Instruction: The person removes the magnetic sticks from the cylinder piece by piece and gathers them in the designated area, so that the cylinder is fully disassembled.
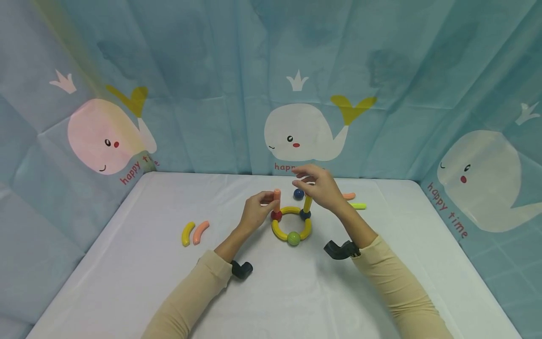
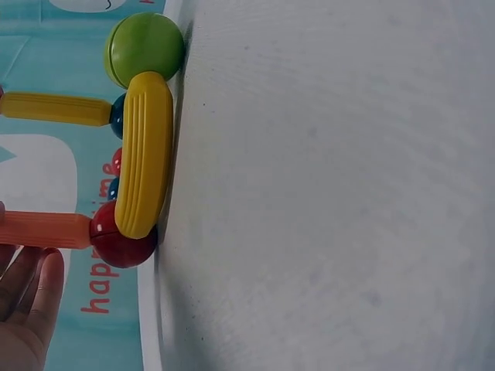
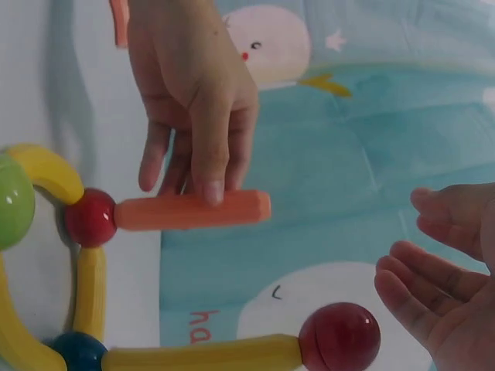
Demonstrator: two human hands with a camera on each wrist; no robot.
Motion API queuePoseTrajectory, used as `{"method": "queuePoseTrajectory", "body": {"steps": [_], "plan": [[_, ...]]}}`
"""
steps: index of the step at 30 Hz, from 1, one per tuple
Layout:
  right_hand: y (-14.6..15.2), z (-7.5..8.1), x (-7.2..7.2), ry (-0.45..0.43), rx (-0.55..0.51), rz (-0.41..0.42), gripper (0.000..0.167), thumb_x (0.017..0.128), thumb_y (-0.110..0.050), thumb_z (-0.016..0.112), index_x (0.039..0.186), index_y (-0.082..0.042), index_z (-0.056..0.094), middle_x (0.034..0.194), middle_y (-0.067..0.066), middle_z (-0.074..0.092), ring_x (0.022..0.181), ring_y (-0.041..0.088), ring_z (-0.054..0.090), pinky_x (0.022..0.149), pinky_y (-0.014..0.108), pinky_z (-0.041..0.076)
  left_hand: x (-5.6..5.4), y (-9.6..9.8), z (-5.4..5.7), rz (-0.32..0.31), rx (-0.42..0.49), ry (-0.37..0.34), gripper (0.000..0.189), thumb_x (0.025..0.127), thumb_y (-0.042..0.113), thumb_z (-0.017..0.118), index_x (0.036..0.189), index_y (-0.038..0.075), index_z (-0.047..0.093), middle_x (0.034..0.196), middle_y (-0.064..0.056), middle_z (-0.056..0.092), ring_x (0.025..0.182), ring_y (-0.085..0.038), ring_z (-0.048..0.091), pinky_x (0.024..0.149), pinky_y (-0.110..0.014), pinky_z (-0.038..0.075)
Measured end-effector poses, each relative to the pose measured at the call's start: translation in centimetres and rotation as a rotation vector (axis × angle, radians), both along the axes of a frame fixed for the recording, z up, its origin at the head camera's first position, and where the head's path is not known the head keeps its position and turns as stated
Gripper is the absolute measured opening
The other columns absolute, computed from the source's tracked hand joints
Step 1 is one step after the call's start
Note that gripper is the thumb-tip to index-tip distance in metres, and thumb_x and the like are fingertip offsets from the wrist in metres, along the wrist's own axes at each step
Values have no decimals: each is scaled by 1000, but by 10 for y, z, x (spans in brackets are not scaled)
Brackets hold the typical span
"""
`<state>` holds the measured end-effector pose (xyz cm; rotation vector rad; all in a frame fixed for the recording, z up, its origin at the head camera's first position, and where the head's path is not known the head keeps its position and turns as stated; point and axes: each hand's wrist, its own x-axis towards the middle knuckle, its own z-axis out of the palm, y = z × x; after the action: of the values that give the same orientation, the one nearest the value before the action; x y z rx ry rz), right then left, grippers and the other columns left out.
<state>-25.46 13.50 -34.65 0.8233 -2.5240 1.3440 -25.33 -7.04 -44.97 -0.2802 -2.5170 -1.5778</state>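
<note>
My left hand (image 1: 256, 210) pinches an orange stick (image 3: 240, 209) between thumb and fingers. The stick stands upright on a red ball (image 2: 124, 236) of a ring built from curved yellow pieces (image 2: 145, 154) and balls. A green ball (image 1: 293, 238) forms the ring's near side, a dark blue ball (image 1: 305, 214) its right. From that blue ball rises a straight yellow stick (image 3: 205, 354), topped by another red ball (image 3: 340, 338) that my right hand hides in the head view. My right hand (image 1: 318, 186) hovers beside this top ball, fingers spread and holding nothing.
To the left lie a curved yellow piece (image 1: 187, 234) and a curved orange piece (image 1: 201, 232). Behind the ring is a loose blue ball (image 1: 298, 194). An orange piece (image 1: 349, 196) and a yellow-green stick (image 1: 358, 206) lie beyond my right forearm.
</note>
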Motion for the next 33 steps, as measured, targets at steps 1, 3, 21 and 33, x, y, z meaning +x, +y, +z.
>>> {"method": "queuePoseTrajectory", "body": {"steps": [1, 3, 21, 33], "plan": [[1, 0, 0, -2, 2, -4, 31, 90, -10, 69, 120, -3, 65, 122, 15, 64, 102, 32, 68, 82, 41, 59, 0, 0, 0, 1, 2, -2, 34, 91, 20, 68, 121, 4, 66, 110, -11, 72, 103, -25, 67, 94, -40, 54], [4, 0, -1, -5, 6, -13, 31, 90, -10, 68, 120, -3, 65, 122, 16, 64, 101, 32, 68, 82, 43, 59, 0, 1, -1, 2, 12, 1, 33, 91, 20, 68, 121, 5, 66, 111, -10, 72, 103, -24, 67, 93, -39, 55], [35, -5, -4, 6, 133, -51, 35, 89, -11, 70, 122, 0, 64, 122, 18, 63, 110, 36, 61, 93, 48, 54, 26, 38, 26, -154, -38, 299, 30, 91, 15, 69, 116, 0, 66, 113, -13, 71, 101, -24, 68, 85, -31, 58], [42, -16, -5, -30, 214, 1, 40, 86, -12, 73, 122, 1, 64, 116, 18, 66, 100, 31, 66, 88, 46, 56, 12, 72, 12, -151, 52, 4, 38, 93, 17, 65, 128, 1, 60, 126, -13, 66, 110, -26, 66, 92, -31, 56]]}}
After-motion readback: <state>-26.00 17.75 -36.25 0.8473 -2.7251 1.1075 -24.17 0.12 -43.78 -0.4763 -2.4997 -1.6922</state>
